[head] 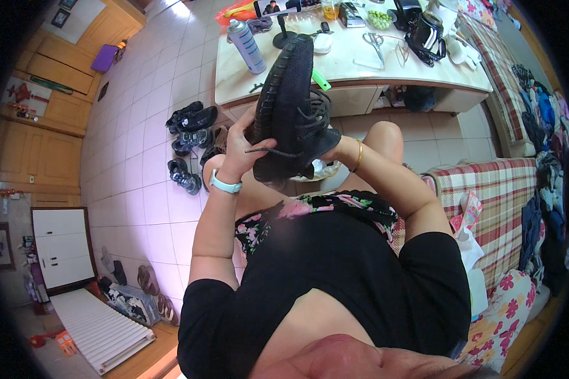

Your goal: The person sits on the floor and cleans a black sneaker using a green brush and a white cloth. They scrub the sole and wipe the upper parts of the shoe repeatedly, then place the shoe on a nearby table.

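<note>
A black lace-up shoe (284, 104) is held up before me, toe pointing away over the table edge. Its sole side faces left, and its loose laces hang on the right. My left hand (244, 147) grips the shoe near the heel, thumb across its side beside a loose lace end. My right hand (333, 150) holds the shoe from the right by its collar; most of its fingers are hidden behind the shoe.
The table (351, 76) ahead bears a spray can (247, 47), a phone on a stand (283, 35), scissors (375, 45), a green-handled tool (321, 79) and a bowl of green fruit (379, 20). Several shoes (189, 137) stand on the floor at left. A plaid-covered sofa (493, 189) is at right.
</note>
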{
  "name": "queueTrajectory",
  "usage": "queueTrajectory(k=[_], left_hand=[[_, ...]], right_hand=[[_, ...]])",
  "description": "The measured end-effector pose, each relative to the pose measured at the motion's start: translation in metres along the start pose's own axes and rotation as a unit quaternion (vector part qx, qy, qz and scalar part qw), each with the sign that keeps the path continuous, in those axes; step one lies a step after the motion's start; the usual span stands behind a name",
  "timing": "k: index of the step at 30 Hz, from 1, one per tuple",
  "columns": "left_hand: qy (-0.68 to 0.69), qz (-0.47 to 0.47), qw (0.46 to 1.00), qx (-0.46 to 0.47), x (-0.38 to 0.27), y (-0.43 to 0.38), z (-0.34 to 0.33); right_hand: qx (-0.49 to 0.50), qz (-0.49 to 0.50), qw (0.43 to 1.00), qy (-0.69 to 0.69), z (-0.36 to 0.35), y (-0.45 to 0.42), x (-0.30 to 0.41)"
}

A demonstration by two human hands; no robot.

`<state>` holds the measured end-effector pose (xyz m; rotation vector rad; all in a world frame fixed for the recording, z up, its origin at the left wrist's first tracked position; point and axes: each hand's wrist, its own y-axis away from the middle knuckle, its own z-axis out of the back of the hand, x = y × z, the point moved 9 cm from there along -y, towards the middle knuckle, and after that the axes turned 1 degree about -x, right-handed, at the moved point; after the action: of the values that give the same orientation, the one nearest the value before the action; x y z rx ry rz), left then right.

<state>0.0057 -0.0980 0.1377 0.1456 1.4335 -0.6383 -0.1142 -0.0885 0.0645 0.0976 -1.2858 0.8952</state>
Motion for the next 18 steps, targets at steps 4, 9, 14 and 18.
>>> queueTrajectory(k=[4, 9, 14, 18], left_hand=[[-0.046, -0.024, 0.995, -0.091, -0.009, -0.01, 0.033], [-0.074, -0.016, 0.978, -0.196, -0.006, -0.01, 0.08], [0.041, 0.012, 0.96, -0.278, 0.023, 0.007, 0.104], [0.146, -0.003, 0.938, -0.313, 0.028, 0.014, 0.104]], right_hand=[[-0.075, -0.196, 0.844, -0.494, -0.002, 0.027, -0.038], [-0.107, -0.241, 0.799, -0.54, 0.002, 0.052, -0.06], [-0.129, -0.238, 0.802, -0.532, 0.011, 0.062, -0.095], [-0.091, -0.325, 0.912, 0.232, 0.029, 0.083, -0.144]])
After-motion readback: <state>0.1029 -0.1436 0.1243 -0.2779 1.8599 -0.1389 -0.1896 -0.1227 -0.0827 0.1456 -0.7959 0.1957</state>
